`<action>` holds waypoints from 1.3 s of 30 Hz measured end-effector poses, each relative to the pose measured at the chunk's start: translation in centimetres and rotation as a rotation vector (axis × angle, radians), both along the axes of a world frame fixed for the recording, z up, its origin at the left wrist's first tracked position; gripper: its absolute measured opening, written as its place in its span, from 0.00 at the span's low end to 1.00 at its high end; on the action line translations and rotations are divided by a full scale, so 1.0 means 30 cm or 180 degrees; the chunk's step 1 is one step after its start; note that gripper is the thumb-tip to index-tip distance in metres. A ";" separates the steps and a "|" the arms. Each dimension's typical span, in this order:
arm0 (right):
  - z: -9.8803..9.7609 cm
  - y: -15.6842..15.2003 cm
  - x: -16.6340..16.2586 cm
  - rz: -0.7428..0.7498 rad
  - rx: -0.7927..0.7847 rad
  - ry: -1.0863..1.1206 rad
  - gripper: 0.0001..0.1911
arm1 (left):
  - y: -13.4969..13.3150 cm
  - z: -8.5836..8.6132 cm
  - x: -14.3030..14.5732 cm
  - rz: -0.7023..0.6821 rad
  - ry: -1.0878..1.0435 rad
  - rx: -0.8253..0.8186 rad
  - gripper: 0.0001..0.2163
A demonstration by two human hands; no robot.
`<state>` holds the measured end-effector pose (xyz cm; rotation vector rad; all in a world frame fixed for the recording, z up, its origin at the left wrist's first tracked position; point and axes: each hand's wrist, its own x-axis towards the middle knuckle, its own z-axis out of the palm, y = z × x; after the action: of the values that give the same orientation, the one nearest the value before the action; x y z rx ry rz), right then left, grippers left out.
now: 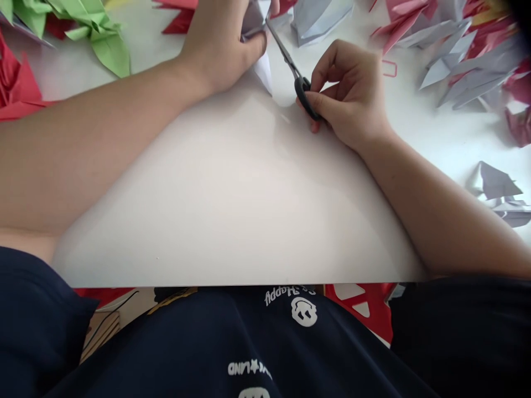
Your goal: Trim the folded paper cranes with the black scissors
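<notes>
On far side of white table point(249, 204), my left hand point(222, 47) curls round white folded paper point(254, 15), presumably steadying it against scissors point(286, 57). My right hand point(352, 94) half-closed on their black handles, blades slanting far-left to paper; contact unclear.

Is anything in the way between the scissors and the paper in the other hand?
Nothing that I can see. The right hand holds the scissors, and their tips reach right up to the pale folded paper in the left hand.
</notes>
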<state>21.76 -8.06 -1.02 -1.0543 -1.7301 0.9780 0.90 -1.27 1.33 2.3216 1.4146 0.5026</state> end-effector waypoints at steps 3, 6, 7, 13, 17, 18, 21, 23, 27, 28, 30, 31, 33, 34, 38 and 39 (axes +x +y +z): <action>0.004 -0.002 -0.001 -0.0049 -0.0197 -0.0051 0.20 | 0.017 -0.017 -0.020 -0.0385 -0.0234 0.0619 0.16; 0.009 -0.005 -0.002 -0.0137 -0.0371 -0.0084 0.20 | 0.029 -0.029 -0.030 -0.0430 -0.0471 0.0563 0.12; 0.011 -0.007 -0.002 -0.0149 -0.0402 -0.0082 0.20 | 0.032 -0.031 -0.030 -0.0427 -0.0511 0.0514 0.11; 0.020 -0.012 -0.005 -0.0071 -0.0490 -0.0058 0.20 | 0.047 -0.051 -0.027 -0.0415 -0.0681 0.0520 0.13; 0.023 -0.011 -0.009 -0.0070 -0.0573 0.0045 0.21 | 0.057 -0.070 -0.031 -0.0400 -0.0715 0.0523 0.14; 0.023 -0.010 -0.009 -0.0068 -0.0596 0.0083 0.21 | 0.059 -0.073 -0.033 -0.0402 -0.0718 0.0532 0.14; 0.025 -0.010 -0.009 -0.0083 -0.0656 0.0170 0.21 | 0.063 -0.080 -0.035 -0.0379 -0.0753 0.0608 0.16; 0.026 -0.010 -0.008 -0.0102 -0.0676 0.0203 0.21 | 0.065 -0.080 -0.035 -0.0317 -0.0817 0.0673 0.18; 0.023 -0.009 -0.005 -0.0145 -0.0700 0.0351 0.21 | 0.063 -0.074 -0.034 -0.0151 -0.0971 0.0738 0.20; 0.022 -0.009 -0.004 -0.0154 -0.0699 0.0390 0.21 | 0.062 -0.072 -0.034 -0.0125 -0.1011 0.0748 0.20; 0.020 -0.008 -0.004 -0.0161 -0.0687 0.0436 0.20 | 0.058 -0.067 -0.034 -0.0073 -0.1077 0.0759 0.21; 0.020 -0.008 -0.005 -0.0156 -0.0682 0.0437 0.20 | 0.057 -0.065 -0.035 -0.0040 -0.1098 0.0756 0.21; 0.021 -0.008 -0.006 -0.0150 -0.0674 0.0409 0.20 | 0.054 -0.064 -0.037 0.0008 -0.1085 0.0717 0.22; 0.022 -0.009 -0.006 -0.0147 -0.0675 0.0387 0.20 | 0.053 -0.063 -0.039 -0.0007 -0.1044 0.0686 0.22; 0.024 -0.009 -0.006 -0.0165 -0.0674 0.0330 0.20 | 0.055 -0.068 -0.042 -0.0112 -0.1047 0.0717 0.25; 0.024 -0.008 -0.006 -0.0183 -0.0666 0.0333 0.20 | 0.057 -0.070 -0.041 -0.0103 -0.1139 0.0782 0.25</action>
<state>21.58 -8.31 -0.30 -1.1573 -1.5290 1.1754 -0.32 0.44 -0.77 2.2804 1.1976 1.0743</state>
